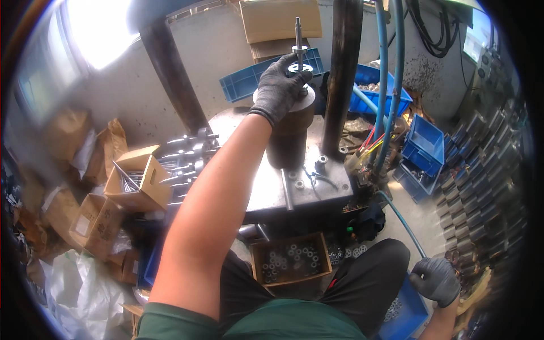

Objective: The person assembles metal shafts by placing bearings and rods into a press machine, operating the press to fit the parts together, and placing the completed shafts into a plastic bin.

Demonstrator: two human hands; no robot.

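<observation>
My left hand, in a dark grey glove, reaches far forward with fingers and thumb curled round the lower part of an upright metal shaft. A silvery round part sits on the shaft between my fingers. The shaft stands on a thick dark cylindrical fixture on a metal bench plate. At the lower right, my right hand, gloved too, is curled closed beside a blue bin holding small metal parts. Whatever its fingers hold is hidden.
Pliers, a metal rod and small rings lie on the plate. Finished-looking shafts are stacked left, by a cardboard box. Below is a tray of rings. Dark posts flank the fixture; blue hoses hang right.
</observation>
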